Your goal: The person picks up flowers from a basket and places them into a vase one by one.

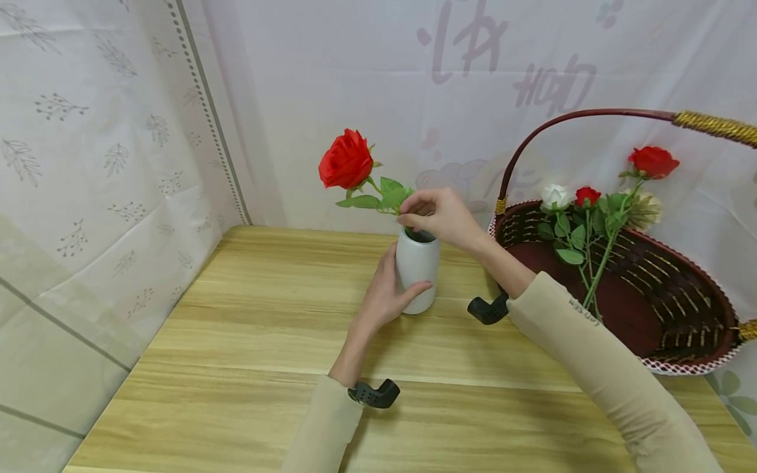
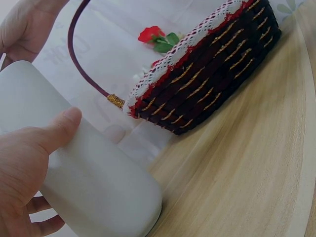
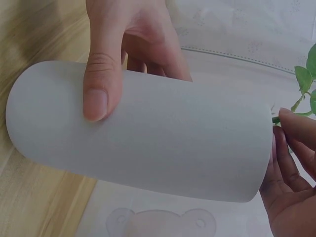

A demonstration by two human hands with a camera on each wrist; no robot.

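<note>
A white vase (image 1: 418,266) stands upright on the wooden table. My left hand (image 1: 386,293) grips its side, with the thumb across the front, as the left wrist view also shows on the vase (image 2: 106,173). At the vase's mouth my right hand (image 1: 440,215) pinches the green stem (image 3: 276,120) of a red rose (image 1: 347,159). The rose leans to the left above the rim, its green leaves (image 1: 390,195) just beside my right fingertips. The stem's lower end is hidden inside the vase.
On the right of the table stands a dark woven basket (image 1: 680,263) with a tall handle. Inside it lean a white rose (image 1: 556,197), a small red rose (image 1: 587,196), a larger red rose (image 1: 653,161) and a pale flower (image 1: 644,211). A patterned curtain (image 1: 331,79) hangs behind.
</note>
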